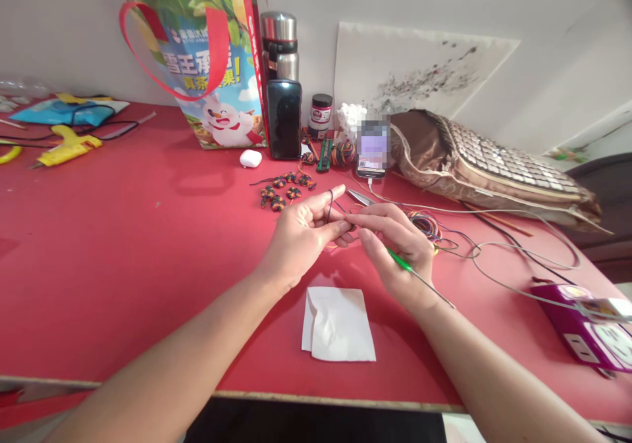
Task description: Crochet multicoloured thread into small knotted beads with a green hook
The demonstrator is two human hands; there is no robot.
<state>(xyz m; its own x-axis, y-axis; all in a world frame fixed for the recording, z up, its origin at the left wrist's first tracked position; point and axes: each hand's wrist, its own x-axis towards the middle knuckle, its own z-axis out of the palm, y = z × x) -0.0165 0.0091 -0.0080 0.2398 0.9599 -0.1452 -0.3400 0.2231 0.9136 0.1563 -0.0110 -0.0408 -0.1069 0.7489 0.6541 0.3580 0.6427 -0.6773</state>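
Note:
A thin dark cord [329, 207] loops round the raised index finger of my left hand [309, 229], while its thumb and other fingers pinch a small piece of cord work, mostly hidden. My right hand [397, 242] meets it there, fingertips at the same small piece. Tucked in that right hand is a green-handled tool [399, 259], its thin metal shaft pointing back toward the wrist; I cannot make out the shaft's end. Beyond my hands lie several knotted multicoloured cord flowers [293, 193]. A bundle of coloured cord [425, 224] rests behind my right hand, near metal scissor-like blades [361, 197].
A folded white tissue [340, 324] lies on the red table [197, 252] between my forearms. Behind stand a bag [217, 68], a thermos [280, 41], a dark phone [285, 119] and a lit phone [372, 150] on a cable. A glue gun [69, 147] is left, a purple power strip [575, 321] right.

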